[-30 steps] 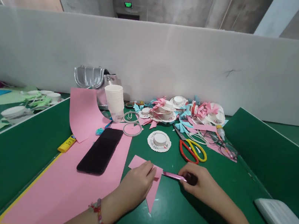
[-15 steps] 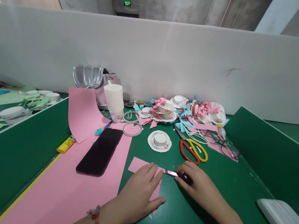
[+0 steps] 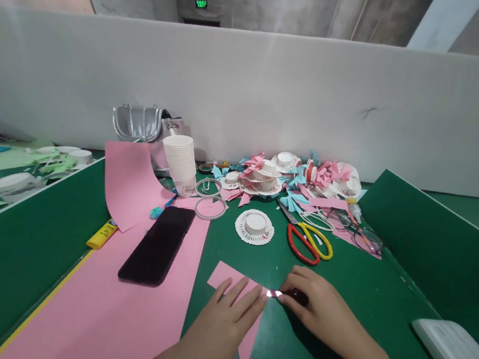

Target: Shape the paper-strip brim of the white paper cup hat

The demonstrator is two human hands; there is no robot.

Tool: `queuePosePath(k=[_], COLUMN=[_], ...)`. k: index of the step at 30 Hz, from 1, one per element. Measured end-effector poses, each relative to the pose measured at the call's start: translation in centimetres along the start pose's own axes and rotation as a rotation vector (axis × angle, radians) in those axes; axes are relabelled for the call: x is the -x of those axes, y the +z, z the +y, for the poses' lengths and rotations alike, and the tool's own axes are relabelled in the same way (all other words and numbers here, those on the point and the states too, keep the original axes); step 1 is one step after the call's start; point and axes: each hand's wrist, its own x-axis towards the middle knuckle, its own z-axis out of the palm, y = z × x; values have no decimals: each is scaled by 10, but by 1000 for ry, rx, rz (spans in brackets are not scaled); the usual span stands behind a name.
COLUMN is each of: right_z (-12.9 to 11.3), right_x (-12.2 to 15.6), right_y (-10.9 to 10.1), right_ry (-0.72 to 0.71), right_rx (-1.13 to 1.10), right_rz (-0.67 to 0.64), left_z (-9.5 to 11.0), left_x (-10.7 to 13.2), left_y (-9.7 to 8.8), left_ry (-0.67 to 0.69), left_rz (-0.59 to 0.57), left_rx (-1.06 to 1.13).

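My left hand (image 3: 224, 328) lies flat with fingers spread on a folded or crossed pink paper strip (image 3: 220, 274), whose lower part (image 3: 248, 344) sticks out between thumb and forefinger. My right hand (image 3: 319, 299) is closed round the dark handle of a small knife (image 3: 274, 294). Its shiny blade points left and meets the paper's right edge beside my left fingertips. Just beyond the hands sits a white paper hat shape (image 3: 255, 225) with a fringed brim. Scissors (image 3: 308, 242) with one red and one yellow handle lie past my right hand.
A black phone (image 3: 157, 245) rests on a large pink sheet (image 3: 112, 310) at left, near a yellow glue tube (image 3: 102, 235). Stacked paper cups (image 3: 179, 158) and paper decorations (image 3: 267, 174) stand at the back. Eyeglasses (image 3: 368, 239) lie back right; a white object (image 3: 456, 356) is at right.
The paper has shifted a little towards me and turned slightly. My left hand has moved closer with its fingers spread wider. The knife blade is lower, still at the paper's edge.
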Motion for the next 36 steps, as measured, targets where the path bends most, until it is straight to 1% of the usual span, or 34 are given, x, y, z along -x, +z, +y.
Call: queuePosePath(k=[5,11,14,17,19,22,23,25,32,34,36], right_z=[3,9,16,21,24,26,27,27,22,21,20], right_x=[1,-1,-3,-5,-5,-4,-3,-2,1,0,0], right_y=[1,-2,-5,-6,-7,-9,-11,-14,-15,-13,-13], right_ry=[-7,-22,-35,-53,-52,-47,-45,-39,-57,-67,-68], right_rx=[44,61,25,-50,-85,-114,-118,-123,-212,-229,-235], right_rz=[5,-3,-15,-41,-42,-60,-73,-100,-139,-144,-147], left_z=[0,-3,-3,-3,-3,-6,-7,-8,-11,-10,-8], left_x=[-1,-1,0,0,0,-2,-3,-6,-20,-24,-27], left_y=[-1,1,2,2,4,6,6,5,0,-1,-3], left_ry=[4,39,45,51,28,-46,-53,-21,191,221,209], left_rz=[-33,22,18,47,96,256,306,339,246,218,200], left_rx=[-10,-23,-19,-7,3,-15,-37,-100,-489,-566,-584])
